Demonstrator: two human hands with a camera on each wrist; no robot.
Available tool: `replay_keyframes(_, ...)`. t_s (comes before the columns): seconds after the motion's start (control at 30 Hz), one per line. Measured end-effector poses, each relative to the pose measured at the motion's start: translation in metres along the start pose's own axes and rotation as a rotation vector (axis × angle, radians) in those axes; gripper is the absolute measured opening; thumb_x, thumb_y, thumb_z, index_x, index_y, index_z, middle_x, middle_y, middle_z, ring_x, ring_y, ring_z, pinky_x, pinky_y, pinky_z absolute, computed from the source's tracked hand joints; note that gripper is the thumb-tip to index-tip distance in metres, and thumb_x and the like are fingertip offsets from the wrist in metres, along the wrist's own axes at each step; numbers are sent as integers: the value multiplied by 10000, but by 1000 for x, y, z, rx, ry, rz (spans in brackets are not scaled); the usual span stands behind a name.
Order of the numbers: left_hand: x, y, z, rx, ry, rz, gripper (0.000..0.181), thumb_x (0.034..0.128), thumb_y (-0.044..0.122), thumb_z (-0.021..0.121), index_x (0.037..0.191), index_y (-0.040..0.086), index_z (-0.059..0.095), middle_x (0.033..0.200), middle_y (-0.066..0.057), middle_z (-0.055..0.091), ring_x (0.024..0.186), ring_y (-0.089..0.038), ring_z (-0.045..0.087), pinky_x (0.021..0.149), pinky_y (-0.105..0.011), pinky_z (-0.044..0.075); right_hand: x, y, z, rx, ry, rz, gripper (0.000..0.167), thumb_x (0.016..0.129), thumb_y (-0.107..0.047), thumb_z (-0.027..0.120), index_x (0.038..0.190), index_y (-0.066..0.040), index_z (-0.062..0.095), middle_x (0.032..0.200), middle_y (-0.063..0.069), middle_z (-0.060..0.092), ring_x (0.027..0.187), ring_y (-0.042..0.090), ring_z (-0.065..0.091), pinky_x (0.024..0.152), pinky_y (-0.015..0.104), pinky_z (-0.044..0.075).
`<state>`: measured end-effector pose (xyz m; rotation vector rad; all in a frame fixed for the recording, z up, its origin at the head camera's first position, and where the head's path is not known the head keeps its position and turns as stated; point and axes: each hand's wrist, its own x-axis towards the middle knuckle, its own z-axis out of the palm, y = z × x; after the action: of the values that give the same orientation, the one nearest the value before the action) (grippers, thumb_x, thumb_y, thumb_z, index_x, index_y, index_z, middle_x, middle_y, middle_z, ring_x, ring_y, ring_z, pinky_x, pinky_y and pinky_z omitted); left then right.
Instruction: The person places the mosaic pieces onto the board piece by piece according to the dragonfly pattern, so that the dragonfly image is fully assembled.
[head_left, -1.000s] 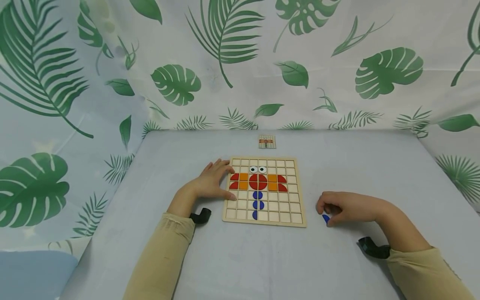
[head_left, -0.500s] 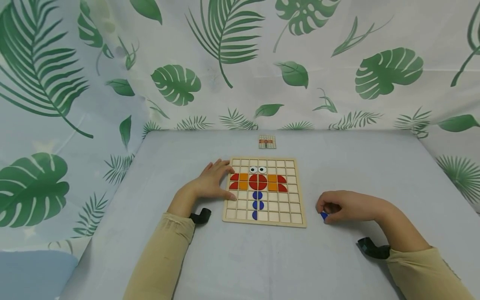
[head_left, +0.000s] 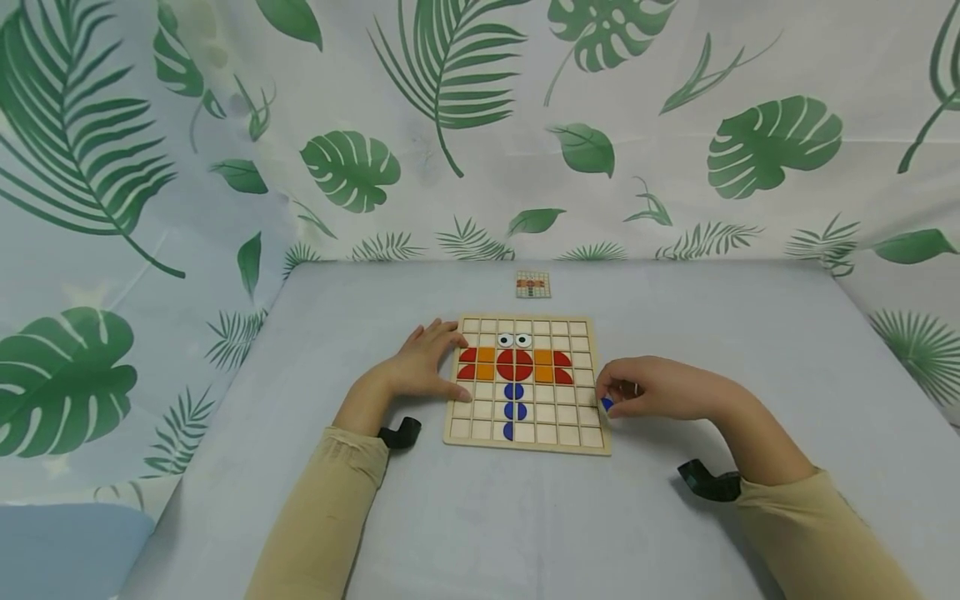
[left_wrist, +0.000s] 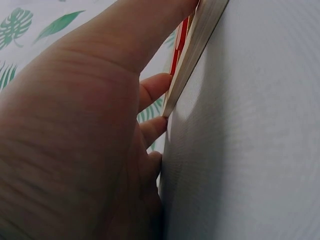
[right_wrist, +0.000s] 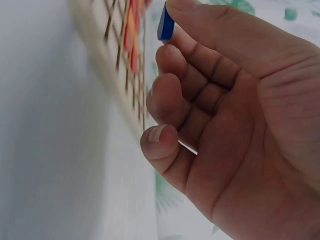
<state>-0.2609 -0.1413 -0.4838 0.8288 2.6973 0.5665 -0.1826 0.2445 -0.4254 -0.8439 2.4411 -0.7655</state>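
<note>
In the head view, my left hand (head_left: 426,364) rests at the left edge of a wooden grid board (head_left: 558,435). Its fingers are spread, with the thumb and fingertips touching the frame. On the board lie two eye pieces (head_left: 514,341), a red circle of several pieces (head_left: 514,365), orange squares (head_left: 486,363), red curved pieces (head_left: 562,367) and blue pieces (head_left: 513,392) down the middle. My right hand (head_left: 667,388), by the board's right edge, pinches a small blue piece (right_wrist: 166,24) between thumb and forefinger. The other fingers curl loosely. Its exact shape is partly hidden by the fingers.
A small card (head_left: 532,284) printed with a similar grid picture lies behind the board on the pale table (head_left: 480,517). Leaf-printed cloth (head_left: 480,200) hangs along the back and sides. Black mounts (head_left: 708,482) sit on both wrists.
My right hand has moved left and slightly away from me with the blue piece, from the table to the board's right edge. The left hand and the board stay about where they were.
</note>
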Motion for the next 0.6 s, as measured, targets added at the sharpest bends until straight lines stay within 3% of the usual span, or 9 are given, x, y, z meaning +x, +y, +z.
replay_keyframes(0.3, -1, -1, -1, -3, 4, 10, 861, 668, 732, 724, 1317, 233, 460, 1588, -62, 200, 1477, -275, 38, 1174, -435, -26, 34, -26, 5, -30, 2, 2, 150, 889, -305, 728, 992, -265, 627, 789, -63, 546, 779, 142, 541, 637, 286, 449)
replay_keyframes(0.6, 1, -3, 1, 0, 3, 0, 862, 663, 736, 723, 1318, 243, 456, 1589, -51, 198, 1478, -253, 28, 1172, -427, -37, 57, -42, 22, -18, -13, -52, 145, 896, -309, 720, 989, -243, 629, 793, -76, 547, 757, 126, 530, 644, 294, 450)
